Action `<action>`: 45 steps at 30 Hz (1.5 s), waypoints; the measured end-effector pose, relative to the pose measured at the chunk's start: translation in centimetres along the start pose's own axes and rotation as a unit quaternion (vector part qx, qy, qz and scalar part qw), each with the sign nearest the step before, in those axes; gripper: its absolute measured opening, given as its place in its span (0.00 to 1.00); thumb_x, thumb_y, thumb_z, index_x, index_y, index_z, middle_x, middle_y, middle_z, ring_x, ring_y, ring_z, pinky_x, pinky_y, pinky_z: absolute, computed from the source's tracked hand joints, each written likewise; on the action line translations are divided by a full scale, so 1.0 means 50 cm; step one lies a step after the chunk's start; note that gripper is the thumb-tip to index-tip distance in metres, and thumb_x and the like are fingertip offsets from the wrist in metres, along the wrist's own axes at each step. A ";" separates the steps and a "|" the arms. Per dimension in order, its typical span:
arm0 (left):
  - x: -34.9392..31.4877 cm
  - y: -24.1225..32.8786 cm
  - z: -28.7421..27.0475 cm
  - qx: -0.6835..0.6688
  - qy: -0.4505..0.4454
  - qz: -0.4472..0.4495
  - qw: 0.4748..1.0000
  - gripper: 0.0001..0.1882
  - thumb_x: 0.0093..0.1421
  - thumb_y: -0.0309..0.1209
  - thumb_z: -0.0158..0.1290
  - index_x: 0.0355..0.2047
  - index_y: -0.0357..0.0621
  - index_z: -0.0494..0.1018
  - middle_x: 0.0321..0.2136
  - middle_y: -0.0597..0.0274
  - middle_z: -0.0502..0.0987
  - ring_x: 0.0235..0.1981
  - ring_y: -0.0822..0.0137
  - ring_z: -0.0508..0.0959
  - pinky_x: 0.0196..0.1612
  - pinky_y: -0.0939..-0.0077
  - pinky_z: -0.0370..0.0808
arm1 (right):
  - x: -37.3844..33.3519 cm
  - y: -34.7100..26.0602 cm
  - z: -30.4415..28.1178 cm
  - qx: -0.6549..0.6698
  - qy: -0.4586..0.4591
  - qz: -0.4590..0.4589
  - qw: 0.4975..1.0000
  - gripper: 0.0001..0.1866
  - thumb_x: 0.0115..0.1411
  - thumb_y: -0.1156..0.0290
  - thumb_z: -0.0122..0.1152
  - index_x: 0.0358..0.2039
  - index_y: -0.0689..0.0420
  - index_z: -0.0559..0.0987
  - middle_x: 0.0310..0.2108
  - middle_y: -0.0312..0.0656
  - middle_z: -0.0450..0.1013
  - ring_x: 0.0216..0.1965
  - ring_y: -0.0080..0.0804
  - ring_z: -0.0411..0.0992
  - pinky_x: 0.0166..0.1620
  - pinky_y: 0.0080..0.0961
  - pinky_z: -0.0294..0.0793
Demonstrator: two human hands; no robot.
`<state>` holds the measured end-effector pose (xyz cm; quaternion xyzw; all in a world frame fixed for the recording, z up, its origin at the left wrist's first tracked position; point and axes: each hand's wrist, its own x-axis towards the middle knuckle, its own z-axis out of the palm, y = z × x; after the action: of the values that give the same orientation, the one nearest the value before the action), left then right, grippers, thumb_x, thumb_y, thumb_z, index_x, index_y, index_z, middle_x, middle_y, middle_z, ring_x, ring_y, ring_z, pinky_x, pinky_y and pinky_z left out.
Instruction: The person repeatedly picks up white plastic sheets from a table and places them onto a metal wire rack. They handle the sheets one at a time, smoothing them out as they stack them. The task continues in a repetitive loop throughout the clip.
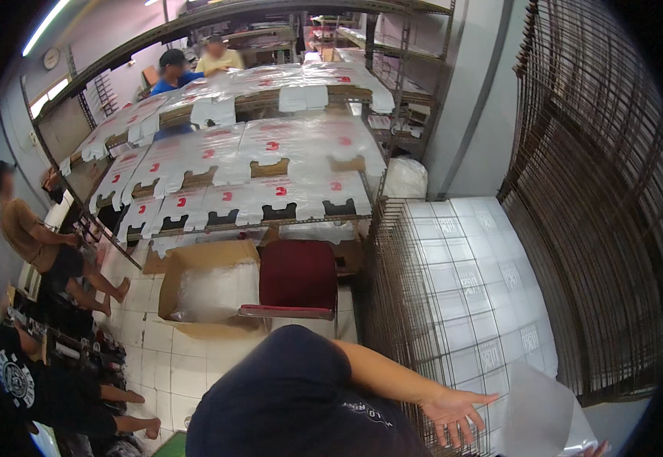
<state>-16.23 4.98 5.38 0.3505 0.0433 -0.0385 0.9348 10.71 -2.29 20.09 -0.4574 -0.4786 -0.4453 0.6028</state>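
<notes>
My left arm reaches across toward the right from a dark navy sleeve. My left hand (453, 415) is open, palm showing and fingers spread, over the wire rack's near end, and it holds nothing. Close beside it, a translucent whitish plastic sheet (538, 411) stands curled up. At the sheet's lower right corner, my right hand (596, 450) shows only its fingertips, which pinch the sheet's edge. Beneath lie rows of translucent plastic bags (465, 282) with white print, spread on the wire drying rack (404, 305).
Raised wire racks (594, 190) lean at the right. Ahead stand a dark red chair (298, 276) and a cardboard box (172, 286) holding clear plastic. Metal shelves (232, 222) carry white bags with red print. Two people are behind the shelves; others are at the left.
</notes>
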 end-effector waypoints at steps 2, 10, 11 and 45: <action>0.013 0.003 0.009 -0.056 0.018 0.008 0.998 0.61 0.41 0.79 0.29 0.64 0.47 0.39 0.59 0.47 0.54 0.51 0.52 0.67 0.42 0.55 0.73 | 0.028 -0.087 0.036 0.064 -0.027 -0.098 0.993 0.08 0.60 0.65 0.50 0.32 0.56 0.72 0.41 0.52 0.72 0.45 0.50 0.71 0.46 0.42 0.71; 0.052 0.057 -0.012 -0.311 0.216 0.172 0.909 0.67 0.36 0.79 0.39 0.63 0.39 0.38 0.61 0.43 0.48 0.59 0.47 0.58 0.54 0.57 0.65 | -0.039 -0.041 -0.045 0.325 -0.158 0.164 0.918 0.10 0.52 0.75 0.55 0.35 0.64 0.77 0.44 0.59 0.70 0.47 0.52 0.69 0.52 0.45 0.65; 0.055 0.060 -0.027 -0.295 0.234 0.184 0.908 0.66 0.35 0.79 0.41 0.62 0.39 0.43 0.58 0.45 0.52 0.55 0.50 0.61 0.52 0.61 0.66 | -0.040 -0.039 -0.050 0.342 -0.176 0.181 0.905 0.10 0.51 0.75 0.55 0.34 0.65 0.78 0.44 0.60 0.70 0.47 0.52 0.69 0.53 0.45 0.64; -0.767 0.482 -0.858 0.036 0.697 0.468 0.542 0.39 0.48 0.18 0.52 0.60 0.36 0.47 0.34 0.56 0.71 0.33 0.68 0.73 0.32 0.78 0.71 | -0.662 -0.364 0.837 0.313 -0.509 0.554 0.580 0.21 0.51 0.82 0.57 0.47 0.59 0.69 0.30 0.40 0.67 0.25 0.26 0.73 0.26 0.18 0.74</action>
<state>-54.16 52.93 -7.00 0.2708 0.5092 0.6593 0.4824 -18.96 38.55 -5.05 -0.5683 -0.4706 0.4580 0.4958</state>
